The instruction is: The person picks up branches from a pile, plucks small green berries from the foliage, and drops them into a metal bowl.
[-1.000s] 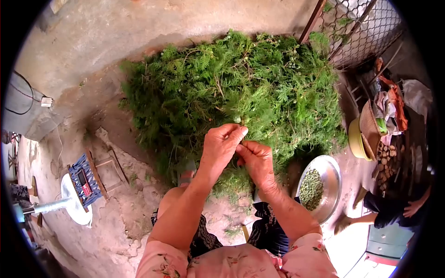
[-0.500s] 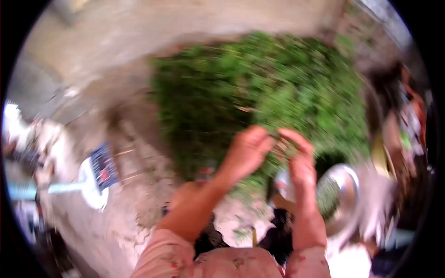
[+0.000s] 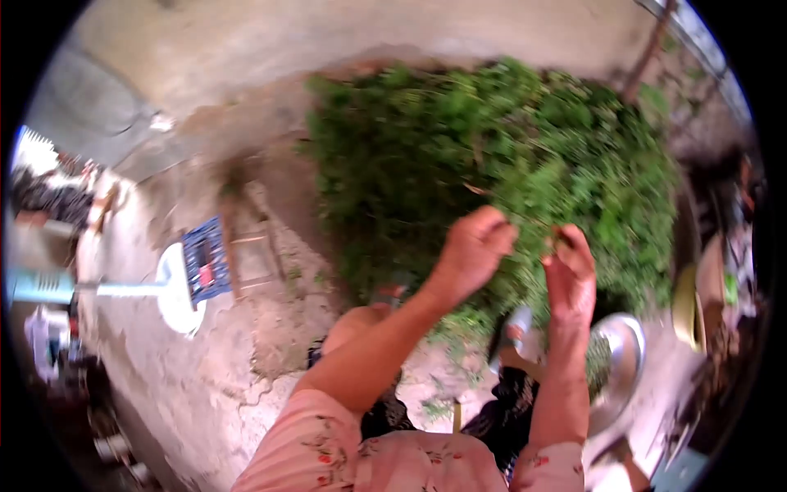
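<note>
Both grips, left hand point(image 3: 478, 244) and right hand point(image 3: 570, 269), are half-curled and apart; blur hides whether they're closed on anything. Beneath them, one heap of feathery green branches point(image 3: 385, 172) covers the rough grey-pink floor point(image 3: 205, 385) near the wall point(image 3: 328, 33). One round silver metal basin point(image 3: 630, 361) of small green pieces sits by its near right corner.

The person wears a pale pink top point(image 3: 426, 461) with loose sleeves point(image 3: 316, 439) that end around the elbows, printed with small red flowers and dark sprigs. Below it are black trousers point(image 3: 512, 402) with a fine pale pattern. A light grey shoe point(image 3: 519, 318) shows near the middle of the frame, its details blurred. The left hand point(image 3: 478, 246) and right hand point(image 3: 570, 261) are bare, like the forearms point(image 3: 373, 353).
</note>
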Motion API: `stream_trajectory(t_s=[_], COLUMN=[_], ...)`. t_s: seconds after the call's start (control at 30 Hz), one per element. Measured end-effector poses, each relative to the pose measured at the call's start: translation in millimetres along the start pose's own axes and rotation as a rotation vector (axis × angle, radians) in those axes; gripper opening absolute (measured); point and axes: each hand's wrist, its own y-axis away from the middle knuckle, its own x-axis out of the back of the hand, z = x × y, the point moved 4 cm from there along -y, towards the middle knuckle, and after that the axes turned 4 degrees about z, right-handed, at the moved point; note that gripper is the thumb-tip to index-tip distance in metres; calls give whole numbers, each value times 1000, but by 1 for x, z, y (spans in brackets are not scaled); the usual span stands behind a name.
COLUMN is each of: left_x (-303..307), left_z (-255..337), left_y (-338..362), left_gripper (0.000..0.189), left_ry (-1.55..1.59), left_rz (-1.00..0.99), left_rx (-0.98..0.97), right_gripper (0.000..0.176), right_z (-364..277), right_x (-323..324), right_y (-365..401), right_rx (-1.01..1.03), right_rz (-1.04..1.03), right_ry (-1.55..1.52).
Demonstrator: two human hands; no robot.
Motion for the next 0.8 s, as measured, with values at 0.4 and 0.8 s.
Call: stream_trajectory(t_s=[0.4, 0.8], left_x=[-6, 8], left_z=[0, 4], left_y=[7, -4], left_gripper=[6, 13], left_ry=[-317, 562], left_rz=[-76, 93], left_rx=[-114, 290], right_gripper=[17, 14], right_z=[12, -6], right_x=[-32, 18], right_y=[8, -5], right_rx=[373, -70], right_rz=[-150, 241], right_ry=[673, -188])
